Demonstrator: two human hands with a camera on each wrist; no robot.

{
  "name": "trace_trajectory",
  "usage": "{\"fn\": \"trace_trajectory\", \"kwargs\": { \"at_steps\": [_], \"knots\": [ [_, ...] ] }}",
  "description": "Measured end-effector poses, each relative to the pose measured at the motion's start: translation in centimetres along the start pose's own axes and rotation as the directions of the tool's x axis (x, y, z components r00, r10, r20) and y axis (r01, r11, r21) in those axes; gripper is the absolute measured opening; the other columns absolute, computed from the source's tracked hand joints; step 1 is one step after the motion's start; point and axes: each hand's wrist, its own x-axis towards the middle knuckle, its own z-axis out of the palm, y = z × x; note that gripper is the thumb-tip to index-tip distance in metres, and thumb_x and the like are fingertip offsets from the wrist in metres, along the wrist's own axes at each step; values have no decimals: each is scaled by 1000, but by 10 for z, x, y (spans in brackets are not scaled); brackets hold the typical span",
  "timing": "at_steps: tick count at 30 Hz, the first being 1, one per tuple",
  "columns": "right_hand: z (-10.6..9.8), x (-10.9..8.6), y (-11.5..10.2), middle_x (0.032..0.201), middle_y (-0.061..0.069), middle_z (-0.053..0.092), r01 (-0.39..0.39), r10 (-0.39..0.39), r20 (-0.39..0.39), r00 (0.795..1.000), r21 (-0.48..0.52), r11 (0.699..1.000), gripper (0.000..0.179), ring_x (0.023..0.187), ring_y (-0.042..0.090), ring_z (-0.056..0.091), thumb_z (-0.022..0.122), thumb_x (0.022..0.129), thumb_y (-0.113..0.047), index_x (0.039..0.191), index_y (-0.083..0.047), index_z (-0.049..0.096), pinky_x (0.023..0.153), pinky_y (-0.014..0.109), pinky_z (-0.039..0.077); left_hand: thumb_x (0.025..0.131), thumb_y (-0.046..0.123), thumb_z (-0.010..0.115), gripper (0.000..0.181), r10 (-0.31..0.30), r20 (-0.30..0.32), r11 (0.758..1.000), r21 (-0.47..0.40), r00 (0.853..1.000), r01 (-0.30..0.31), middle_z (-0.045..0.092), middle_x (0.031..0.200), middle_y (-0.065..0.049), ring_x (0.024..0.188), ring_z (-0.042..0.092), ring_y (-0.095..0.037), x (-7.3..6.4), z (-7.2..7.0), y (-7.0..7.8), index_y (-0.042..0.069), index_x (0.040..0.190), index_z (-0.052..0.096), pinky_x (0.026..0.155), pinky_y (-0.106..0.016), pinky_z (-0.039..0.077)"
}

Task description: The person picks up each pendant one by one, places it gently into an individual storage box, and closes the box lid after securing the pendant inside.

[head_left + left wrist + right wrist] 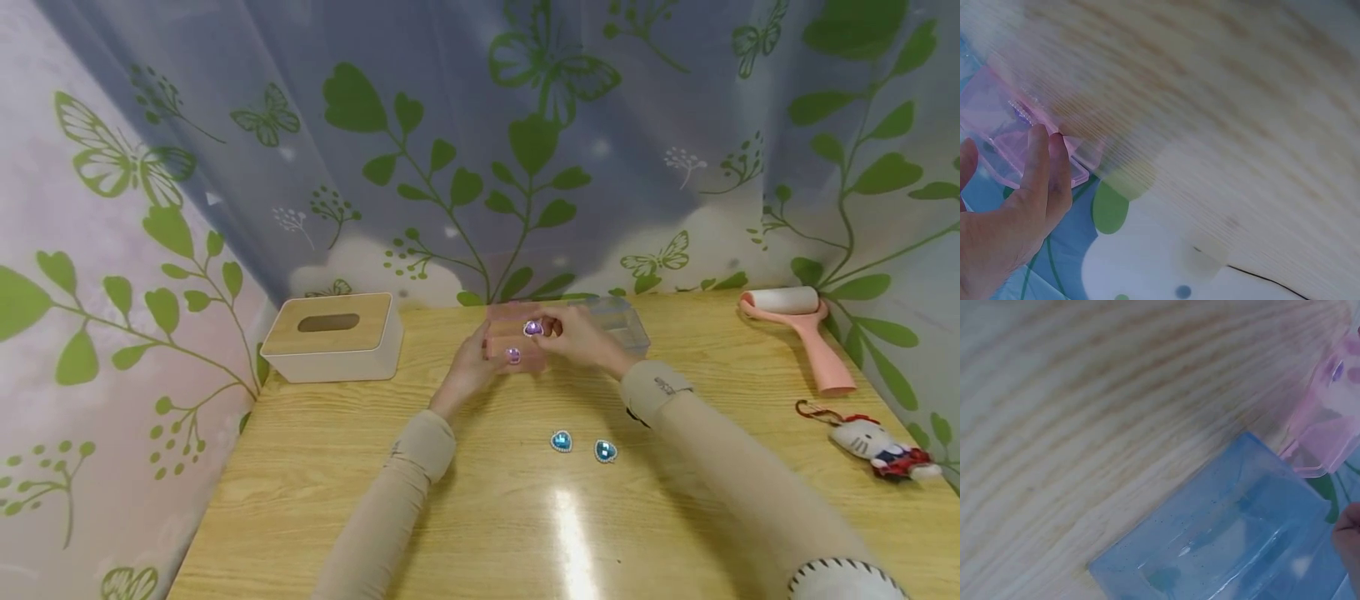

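Note:
A translucent pink box, its lid raised at the back, stands near the far edge of the wooden table. Straight fingers of my left hand touch its left side, and they lie along its wall in the left wrist view. One purple gem with a pale sparkling rim lies in the box's front part. Above the box, my right hand pinches another purple gem between thumb and fingertips. Only a bit of this hand shows in the right wrist view.
Right of the pink box stands a translucent blue box. Two blue heart-shaped gems lie nearer on the table. A tissue box is at left; a pink lint roller and a cat doll keychain are at right. A patterned curtain hangs behind.

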Motion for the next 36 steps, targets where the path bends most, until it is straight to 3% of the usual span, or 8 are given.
{"fn": "trace_trajectory", "kwargs": {
  "at_steps": [6,15,21,26,30,36],
  "knots": [
    [3,13,3,88,4,69,-12,12,10,1000,-33,999,31,71,16,50,75,95,-14,124,-4,75,61,26,38,104,19,67,81,20,-2,1000,-2,1000,-20,36,167,-27,153,41,-44,1,0,-2,2,168,19,127,-56,37],
    [12,24,11,94,2,73,-9,13,92,996,-45,999,31,82,23,60,79,95,-21,124,-9,77,69,30,48,105,22,66,81,12,7,1000,1,1000,-12,32,170,-26,156,37,-42,0,0,-1,4,168,19,129,-57,34],
    [18,29,14,85,0,70,-6,13,132,991,-53,999,31,68,15,55,82,93,-35,118,-16,79,64,29,46,105,20,65,80,9,20,1000,-25,1000,-9,36,168,-25,152,44,-42,0,0,-1,5,168,18,126,-56,40],
    [21,33,16,78,-3,63,-5,27,163,986,-133,991,27,68,13,51,82,93,-36,111,-17,80,65,29,43,105,18,66,79,-15,5,1000,12,1000,15,36,168,-27,153,41,-43,1,-1,-1,5,168,19,127,-55,38],
    [21,36,13,74,-5,60,16,21,163,986,-221,975,19,71,14,50,82,93,-36,96,-17,79,71,32,42,104,17,67,79,-10,-8,1000,18,1000,10,39,165,-27,152,42,-43,2,-1,-1,5,168,21,127,-54,38],
    [22,40,11,69,-2,57,64,-10,166,986,-321,945,22,65,14,48,81,94,-33,84,-14,75,68,31,40,104,15,66,81,-7,5,1000,10,1000,7,36,168,-25,154,40,-40,2,0,-2,4,168,18,129,-53,36]
  ]
}}
